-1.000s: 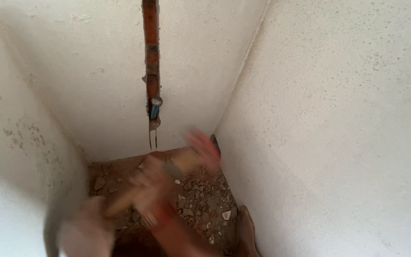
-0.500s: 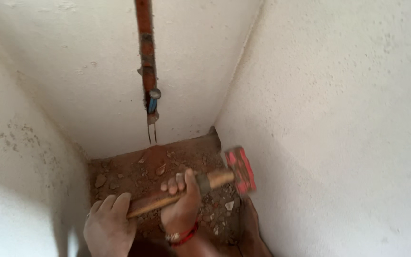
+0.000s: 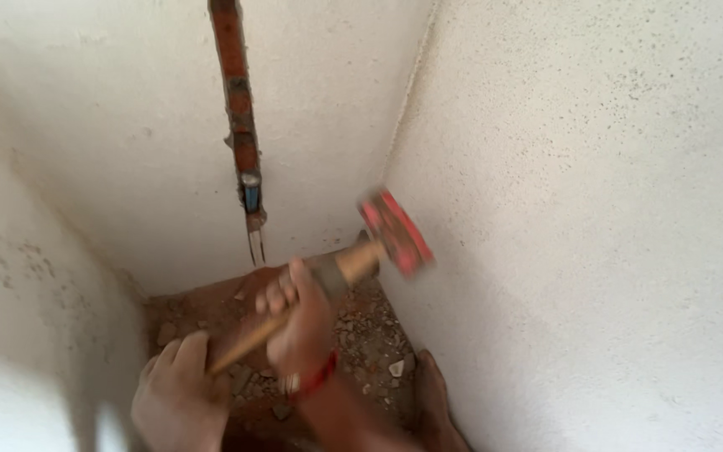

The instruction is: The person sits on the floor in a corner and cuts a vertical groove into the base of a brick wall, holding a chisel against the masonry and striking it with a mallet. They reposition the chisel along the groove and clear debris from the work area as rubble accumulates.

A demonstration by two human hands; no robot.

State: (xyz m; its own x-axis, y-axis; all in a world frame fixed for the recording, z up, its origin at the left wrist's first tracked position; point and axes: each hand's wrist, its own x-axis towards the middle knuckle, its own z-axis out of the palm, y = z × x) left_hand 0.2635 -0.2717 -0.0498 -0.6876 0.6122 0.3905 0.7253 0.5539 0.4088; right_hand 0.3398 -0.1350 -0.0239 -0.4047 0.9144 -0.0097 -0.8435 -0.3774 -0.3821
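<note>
- Right hand [image 3: 301, 322] had its fingers [image 3: 282, 295] wrapped tight round the wooden handle of the red-headed hammer [image 3: 395, 231]; left hand [image 3: 179, 395] clamped the handle's end.
- Head blurred just beyond the fingers, beside the white plastered wall [image 3: 596, 218]; a glancing blow could jar the grip.
- Loose reddish rubble [image 3: 361, 335] below the fingers could fly.
</note>
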